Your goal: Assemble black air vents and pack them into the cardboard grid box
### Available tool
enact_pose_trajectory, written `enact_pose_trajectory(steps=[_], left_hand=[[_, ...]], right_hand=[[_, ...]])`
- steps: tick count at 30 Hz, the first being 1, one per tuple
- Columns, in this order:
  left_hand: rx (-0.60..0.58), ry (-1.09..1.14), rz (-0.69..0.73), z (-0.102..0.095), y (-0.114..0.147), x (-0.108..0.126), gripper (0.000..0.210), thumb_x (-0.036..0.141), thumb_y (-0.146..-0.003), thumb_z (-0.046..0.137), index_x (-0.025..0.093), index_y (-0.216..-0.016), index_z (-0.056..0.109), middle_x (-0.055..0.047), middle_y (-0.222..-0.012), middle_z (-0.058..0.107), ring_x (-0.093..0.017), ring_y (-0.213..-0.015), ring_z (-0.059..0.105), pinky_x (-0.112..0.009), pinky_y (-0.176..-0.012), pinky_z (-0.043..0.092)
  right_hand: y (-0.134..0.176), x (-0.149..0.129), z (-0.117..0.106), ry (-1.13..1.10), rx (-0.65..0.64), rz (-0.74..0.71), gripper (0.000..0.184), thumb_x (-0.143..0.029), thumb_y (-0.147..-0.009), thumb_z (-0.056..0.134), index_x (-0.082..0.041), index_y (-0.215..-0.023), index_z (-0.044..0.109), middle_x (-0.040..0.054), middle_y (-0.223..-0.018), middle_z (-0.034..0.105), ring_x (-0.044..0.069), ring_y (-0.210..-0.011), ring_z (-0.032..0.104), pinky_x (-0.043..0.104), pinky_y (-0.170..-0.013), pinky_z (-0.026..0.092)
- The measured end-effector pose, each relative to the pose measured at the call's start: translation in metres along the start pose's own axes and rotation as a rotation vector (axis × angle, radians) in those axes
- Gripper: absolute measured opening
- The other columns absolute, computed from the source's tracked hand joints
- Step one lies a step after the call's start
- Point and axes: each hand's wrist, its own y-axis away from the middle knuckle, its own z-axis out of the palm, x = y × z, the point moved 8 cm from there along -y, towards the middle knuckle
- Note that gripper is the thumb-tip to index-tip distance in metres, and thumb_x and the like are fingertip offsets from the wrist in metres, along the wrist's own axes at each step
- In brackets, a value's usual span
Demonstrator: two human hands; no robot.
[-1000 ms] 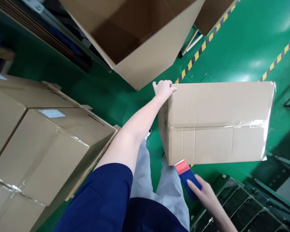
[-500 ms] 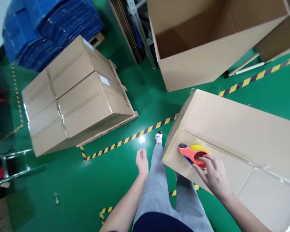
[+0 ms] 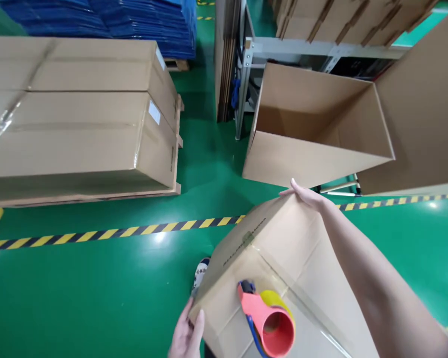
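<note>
Tape dispenser (image 3: 271,323) sits unheld atop the taped carton (image 3: 309,288) before you; tilting could slide it off. Your left hand (image 3: 183,342) pinches one corner; your right hand (image 3: 309,196) touches the far one, finger closure hidden. Uneven lifting might bump the open carton (image 3: 306,159) beyond.

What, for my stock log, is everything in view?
closed cardboard box: 1, brown, lower centre
tape dispenser: 1, red-blue, on it
open cardboard box: 1, brown, upper right
large cardboard panel: 1, brown, right
taped cardboard boxes: several, brown, left
rectangular labels: 2, white, on their ends
layered sheets: many, blue, upper left
wooden pallets: 2, brown, beneath both piles
upright cardboard sheets: several, brown, top
metal frame: 1, grey, upper right
cardboard pieces: several, brown, atop frame
striped tape: several, black-yellow, green floor
patterned shoe: 1, white, lower centre
left hand: 1, closed box's near corner
right hand: 1, its far corner
</note>
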Motion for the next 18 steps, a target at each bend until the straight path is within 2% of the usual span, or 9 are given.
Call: enact_pose_trajectory(steps=[2, 5, 10, 13, 15, 18], left_hand=[[0.02, 0.089, 0.022, 0.005, 0.002, 0.002, 0.08, 0.06, -0.059, 0.085, 0.028, -0.127, 0.06, -0.007, -0.133, 0.066, -0.035, -0.133, 0.053, -0.044, -0.115, 0.044], [0.043, 0.193, 0.055, 0.014, 0.003, 0.005, 0.078, 0.059, -0.055, 0.087, 0.027, -0.122, 0.064, -0.008, -0.134, 0.065, -0.038, -0.134, 0.051, -0.047, -0.114, 0.045], [0.021, 0.177, 0.038, 0.022, -0.001, 0.014, 0.064, 0.058, -0.05, 0.089, 0.024, -0.1, 0.07, -0.007, -0.138, 0.062, -0.038, -0.144, 0.036, -0.048, -0.119, 0.037], [0.037, 0.132, 0.072, 0.026, -0.001, 0.023, 0.057, 0.061, -0.051, 0.087, 0.026, -0.092, 0.07, -0.006, -0.133, 0.065, -0.035, -0.148, 0.031, -0.049, -0.122, 0.031], [0.064, 0.112, 0.103, 0.031, 0.0, 0.027, 0.056, 0.065, -0.053, 0.084, 0.027, -0.092, 0.069, -0.005, -0.13, 0.066, -0.034, -0.147, 0.033, -0.051, -0.123, 0.029], [0.08, 0.081, 0.139, 0.039, 0.001, 0.03, 0.057, 0.069, -0.053, 0.082, 0.026, -0.088, 0.067, -0.006, -0.123, 0.069, -0.033, -0.146, 0.035, -0.052, -0.123, 0.027]], right_hand=[[-0.007, 0.004, 0.006, -0.023, -0.099, 0.024, 0.079, -0.085, -0.085, 0.033, -0.021, -0.091, 0.079, 0.011, -0.11, 0.073, 0.029, -0.101, 0.066, 0.036, -0.087, 0.056], [-0.003, 0.01, 0.006, -0.104, -0.156, -0.018, 0.079, -0.087, -0.082, 0.037, -0.02, -0.087, 0.078, 0.0118, -0.109, 0.073, 0.029, -0.102, 0.066, 0.037, -0.09, 0.055], [0.017, 0.011, -0.002, -0.121, -0.186, -0.234, 0.059, -0.076, -0.07, 0.068, -0.019, -0.083, 0.075, 0.0119, -0.112, 0.072, 0.032, -0.117, 0.06, 0.042, -0.103, 0.047], [0.024, 0.024, 0.001, -0.117, -0.265, -0.132, 0.057, -0.069, -0.071, 0.072, -0.021, -0.102, 0.075, 0.0102, -0.128, 0.066, 0.032, -0.118, 0.06, 0.044, -0.099, 0.051], [0.025, 0.033, -0.001, -0.152, -0.265, -0.022, 0.056, -0.07, -0.081, 0.06, -0.023, -0.108, 0.074, 0.0091, -0.134, 0.062, 0.031, -0.118, 0.061, 0.044, -0.098, 0.052], [0.022, 0.04, -0.005, -0.244, -0.223, 0.141, 0.066, -0.072, -0.09, 0.037, -0.022, -0.104, 0.076, 0.012, -0.124, 0.068, 0.03, -0.109, 0.065, 0.046, -0.094, 0.053]])
